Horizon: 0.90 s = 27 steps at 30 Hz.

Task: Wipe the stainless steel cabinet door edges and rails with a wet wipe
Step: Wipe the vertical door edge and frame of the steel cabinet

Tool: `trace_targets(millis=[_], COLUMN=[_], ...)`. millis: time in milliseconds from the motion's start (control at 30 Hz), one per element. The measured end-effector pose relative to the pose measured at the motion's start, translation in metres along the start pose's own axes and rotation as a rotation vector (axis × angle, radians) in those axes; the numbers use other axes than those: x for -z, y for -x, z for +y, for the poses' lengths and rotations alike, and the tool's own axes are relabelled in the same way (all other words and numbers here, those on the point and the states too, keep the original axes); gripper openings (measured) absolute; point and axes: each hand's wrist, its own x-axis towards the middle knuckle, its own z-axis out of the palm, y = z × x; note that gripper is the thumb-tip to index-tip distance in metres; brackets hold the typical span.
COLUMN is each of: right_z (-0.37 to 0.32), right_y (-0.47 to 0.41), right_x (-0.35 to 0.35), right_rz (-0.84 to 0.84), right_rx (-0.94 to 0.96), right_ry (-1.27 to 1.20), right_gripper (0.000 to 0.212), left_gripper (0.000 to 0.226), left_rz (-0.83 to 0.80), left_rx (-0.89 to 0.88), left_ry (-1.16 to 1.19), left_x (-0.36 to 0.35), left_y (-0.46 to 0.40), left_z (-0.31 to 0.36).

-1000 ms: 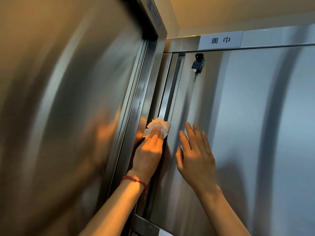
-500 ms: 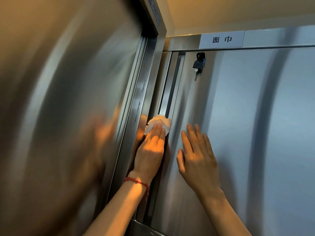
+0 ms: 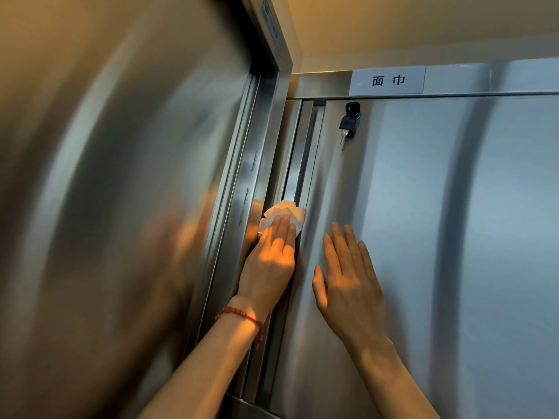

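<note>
Since the earlier frame the left hand has slid the wet wipe slightly up the vertical rail, and the right hand has edged up with it. Straight left fingers press the crumpled wipe flat against the rail, well below the key hanging in the door's lock. Just right of the rail, the right hand lies spread and flat on the steel cabinet door, holding nothing. Soft, light and limp, the wipe probably handles best bunched under the fingertips; on slick steel it could slip, so firm pressure should help
</note>
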Motion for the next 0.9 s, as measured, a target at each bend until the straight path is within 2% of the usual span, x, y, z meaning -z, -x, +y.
trace_targets(millis=[200, 467, 600, 733, 800, 833, 900], right_z=[0.000, 0.001, 0.001, 0.001, 0.001, 0.001, 0.001], right_y=[-0.001, 0.000, 0.000, 0.000, 0.000, 0.001, 0.001], right_x=[0.000, -0.001, -0.001, -0.001, -0.002, -0.002, -0.002], right_rz=[0.006, 0.010, 0.015, 0.008, 0.006, 0.007, 0.014], right_rx=[-0.005, -0.005, -0.003, 0.001, -0.004, -0.006, -0.007], right_ry=[-0.020, -0.019, -0.016, -0.012, -0.015, -0.014, -0.017], right_gripper=[0.051, 0.050, 0.050, 0.050, 0.050, 0.051, 0.051], left_gripper=[0.043, 0.031, 0.050, 0.033, 0.032, 0.033, 0.049], left_rz=[-0.020, 0.038, -0.016, 0.061, 0.074, 0.061, 0.007], left_rx=[-0.005, 0.048, 0.099, 0.050, 0.058, 0.069, 0.095], left_ry=[-0.043, -0.004, 0.041, 0.034, 0.037, 0.055, 0.079], left_x=[-0.003, -0.006, -0.004, -0.007, -0.008, -0.008, -0.007], left_y=[0.003, -0.011, -0.002, -0.007, -0.011, -0.011, -0.005], left_z=[0.004, 0.000, 0.004, 0.001, 0.000, 0.000, 0.003])
